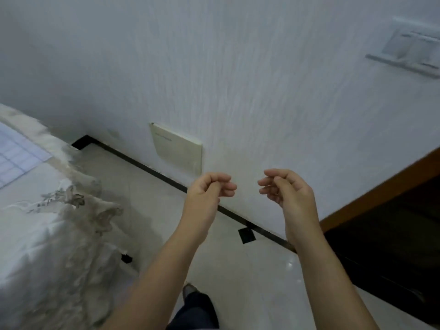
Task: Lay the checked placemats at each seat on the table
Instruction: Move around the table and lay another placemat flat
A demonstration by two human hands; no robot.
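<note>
Hands first: your left hand (209, 190) and right hand (284, 190) are both held out over the floor (238, 270), fingers loosely curled, thumbs near the forefingers, nothing in either, no mat and no cloth. They're near each other but not touching, fingertips pointing at each other. I read that as ready-to-take, not a hold. Only task item in view is one checked placemat (14, 158), pale grid, lying flat on the table (23, 234) close to its far edge, the one toward the wall (238, 79). The frame cuts most of it off, so I can't tell if it's square to that edge. It sits on the white tablecloth (78, 258), whose lace hangs over the table's right edge. My guess is the mat is set in from the edge for that reason, so the whole mat has flat support. You're facing the wall, table to your left, dark wooden furniture (392, 234) to your right. My read: at least one seat is laid and you're empty-handed between mats. No stack of spares shows here, so I can't say how many remain. The next pick means turning toward wherever the spares are. Watch the lace when you lay a mat near an edge, since it looks likely to ruck.
</note>
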